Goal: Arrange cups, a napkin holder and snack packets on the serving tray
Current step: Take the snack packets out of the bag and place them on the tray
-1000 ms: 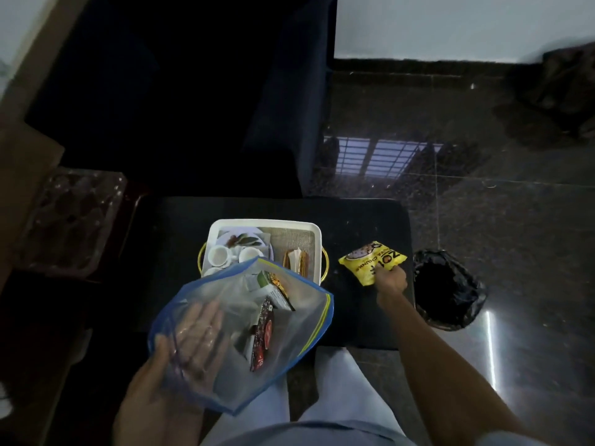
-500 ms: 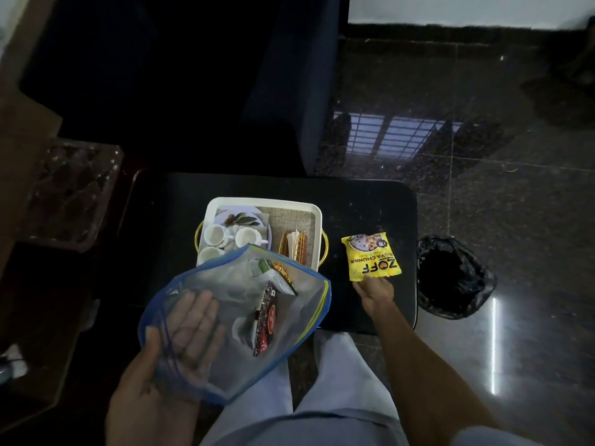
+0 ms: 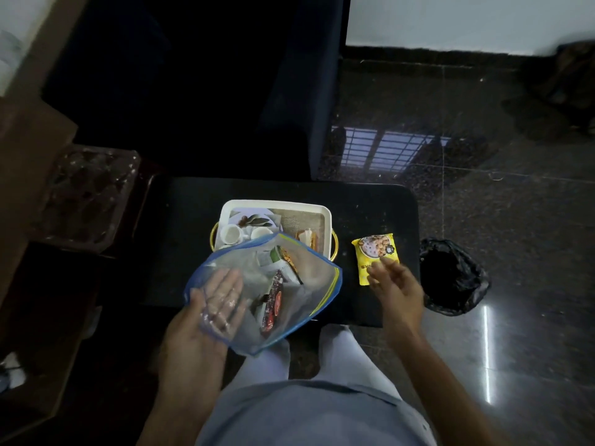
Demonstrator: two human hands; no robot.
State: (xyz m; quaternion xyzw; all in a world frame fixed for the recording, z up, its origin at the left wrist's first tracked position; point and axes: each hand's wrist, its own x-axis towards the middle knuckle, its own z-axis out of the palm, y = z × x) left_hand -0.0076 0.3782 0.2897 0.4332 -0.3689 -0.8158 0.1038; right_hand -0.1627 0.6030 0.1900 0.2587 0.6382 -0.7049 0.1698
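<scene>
The yellow snack packet (image 3: 373,252) is now laid flat on the dark bench (image 3: 370,204), to the right of the serving tray (image 3: 325,214) and apart from its rim. A second ago it was gripped by its near end and held at a slant. The right hand (image 3: 394,286) is now seen above the packet's near end with its fingers (image 3: 384,263) released and loosely spread, grasping nothing; whether the fingertips brush the wrapper cannot be told. The clear zip bag (image 3: 306,284) is carried on the left hand (image 3: 212,304), whose fingers (image 3: 225,284) are seen straight through the plastic beneath it, as in the earlier views. More packets are seen inside the bag, among them a dark red one (image 3: 273,304) and a green-and-white one (image 3: 273,259). On the tray, white cups (image 3: 232,235) are set at the left and the napkin holder (image 3: 309,239) at the right, both partly hidden by the bag's mouth. A black bin liner (image 3: 450,278) stands on the floor just beyond the bench's right end. The packet is judged to have been taken out and only set down for the moment, so the cups and holder appear placed while the snack packets are not yet arranged. The next packet is probably to be drawn from the bag by the freed right hand, and the yellow one is yet to be moved onto the tray.
</scene>
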